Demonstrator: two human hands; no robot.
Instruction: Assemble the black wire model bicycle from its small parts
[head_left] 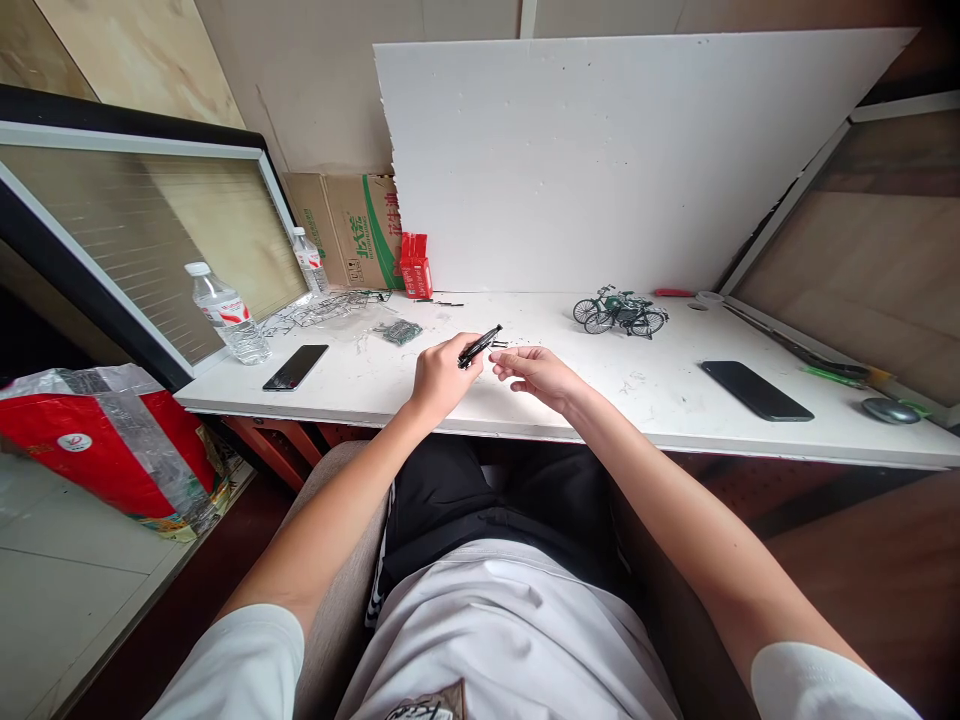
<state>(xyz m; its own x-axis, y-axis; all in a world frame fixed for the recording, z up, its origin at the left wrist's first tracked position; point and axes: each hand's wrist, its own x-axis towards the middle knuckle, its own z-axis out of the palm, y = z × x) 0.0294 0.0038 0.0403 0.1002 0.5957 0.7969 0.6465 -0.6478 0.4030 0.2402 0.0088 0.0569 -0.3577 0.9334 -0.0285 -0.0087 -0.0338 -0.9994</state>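
Over the front part of the white desk (360,395), my left hand (439,378) is closed around a narrow black model part (480,346), which tilts up to the right. My right hand (538,374) is just to its right, thumb and forefinger pinched close to the part's side. Whatever lies between those fingertips is too small to make out. A small dark piece (500,345) shows just above the right fingertips; whether it is attached to the part I cannot tell. Farther back on the right stand miniature bicycles (621,312), dark green and black.
A bag of small parts (399,331) and thin metal frames (322,308) lie left of centre. Water bottles (231,318), a phone (295,368) and a red box (415,266) are on the left. To the right are a black phone (756,390) and a mouse (890,410). A white board (600,160) stands behind.
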